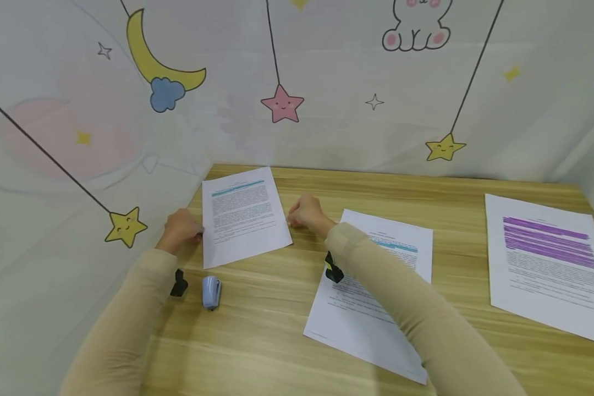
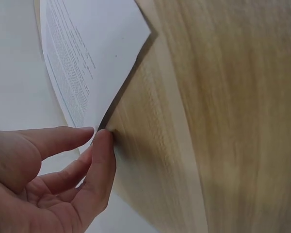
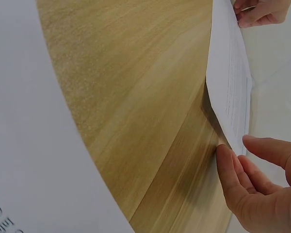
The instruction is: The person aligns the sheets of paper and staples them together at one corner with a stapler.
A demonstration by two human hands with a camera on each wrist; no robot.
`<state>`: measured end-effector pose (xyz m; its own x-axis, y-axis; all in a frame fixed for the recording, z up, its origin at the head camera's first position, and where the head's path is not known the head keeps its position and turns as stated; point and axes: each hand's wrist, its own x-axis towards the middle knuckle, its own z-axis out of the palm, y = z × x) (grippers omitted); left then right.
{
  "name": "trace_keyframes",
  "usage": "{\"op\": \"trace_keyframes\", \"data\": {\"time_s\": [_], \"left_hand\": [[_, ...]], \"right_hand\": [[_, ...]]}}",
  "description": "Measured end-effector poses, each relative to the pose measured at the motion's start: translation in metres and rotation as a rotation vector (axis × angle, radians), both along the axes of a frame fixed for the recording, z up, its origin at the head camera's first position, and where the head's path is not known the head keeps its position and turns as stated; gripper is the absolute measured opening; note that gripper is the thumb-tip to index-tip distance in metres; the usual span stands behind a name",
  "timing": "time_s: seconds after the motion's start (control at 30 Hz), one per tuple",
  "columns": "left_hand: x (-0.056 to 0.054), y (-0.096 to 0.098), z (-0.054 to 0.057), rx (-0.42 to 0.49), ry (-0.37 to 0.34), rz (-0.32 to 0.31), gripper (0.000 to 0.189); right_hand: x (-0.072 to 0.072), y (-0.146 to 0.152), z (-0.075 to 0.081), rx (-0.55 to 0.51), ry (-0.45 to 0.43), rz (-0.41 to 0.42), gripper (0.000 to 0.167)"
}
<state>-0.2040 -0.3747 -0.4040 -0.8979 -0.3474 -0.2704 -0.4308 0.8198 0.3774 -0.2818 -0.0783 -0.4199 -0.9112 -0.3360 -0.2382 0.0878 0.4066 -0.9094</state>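
A printed sheet of paper [image 1: 240, 242] with a blue-highlighted band near its top lies at the table's far left. My left hand [image 1: 180, 228] pinches its left edge between thumb and fingertips; the left wrist view shows that edge of the sheet [image 2: 114, 63] lifting off the wood near the fingers. On the opposite side, my right hand [image 1: 307, 212] has the right edge between thumb and fingers, and the sheet [image 3: 228, 82] bows up slightly in the right wrist view. Beneath my right forearm lies a second printed sheet [image 1: 356, 330], partly hidden, also highlighted in blue.
A small light-blue stapler [image 1: 210, 292] sits just in front of the left sheet. Far to the right lies another printed sheet [image 1: 549, 286] with purple highlighting. Behind and left of the wooden table [image 1: 257, 341] hangs a white curtain [image 1: 336, 132] with stars and a moon.
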Motion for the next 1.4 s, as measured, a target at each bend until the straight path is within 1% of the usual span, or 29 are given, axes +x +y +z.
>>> {"op": "trace_keyframes", "data": {"time_s": [0.17,0.33,0.43,0.47,0.63,0.73,0.83,0.87,1.07,1.27,1.4], "left_hand": [[0.000,-0.004,-0.001,0.024,-0.008,0.011,0.032],[-0.003,-0.007,-0.005,0.110,-0.013,0.033,0.028],[-0.003,-0.009,-0.007,0.138,-0.011,0.037,0.024],[-0.003,-0.009,-0.008,0.134,-0.007,0.035,0.022],[-0.002,-0.011,-0.013,0.153,0.032,0.056,0.020],[0.000,-0.011,-0.015,0.146,0.059,0.057,0.024],[0.001,-0.010,-0.016,0.132,0.088,0.042,0.025],[0.001,-0.010,-0.016,0.148,0.096,0.040,0.024],[0.001,-0.005,-0.016,0.176,0.125,0.014,0.022],[0.000,-0.003,-0.017,0.236,0.153,0.008,0.019],[-0.001,-0.003,-0.017,0.264,0.161,0.015,0.018]], "right_hand": [[0.000,-0.002,-0.002,0.005,-0.009,-0.016,0.015],[0.003,-0.001,0.000,-0.028,-0.044,-0.021,0.015],[0.004,-0.002,0.000,-0.033,-0.047,-0.025,0.015],[0.004,-0.002,-0.001,-0.034,-0.050,-0.029,0.015],[0.002,-0.005,-0.006,-0.025,-0.058,-0.055,0.016],[0.001,-0.006,-0.008,-0.023,-0.068,-0.061,0.018],[0.000,-0.006,-0.009,-0.035,-0.076,-0.070,0.019],[0.000,-0.006,-0.009,-0.039,-0.078,-0.074,0.019],[0.000,-0.002,-0.009,-0.054,-0.089,-0.082,0.019],[-0.001,0.001,-0.008,-0.069,-0.092,-0.091,0.019],[-0.001,0.004,-0.006,-0.052,-0.093,-0.082,0.020]]}}
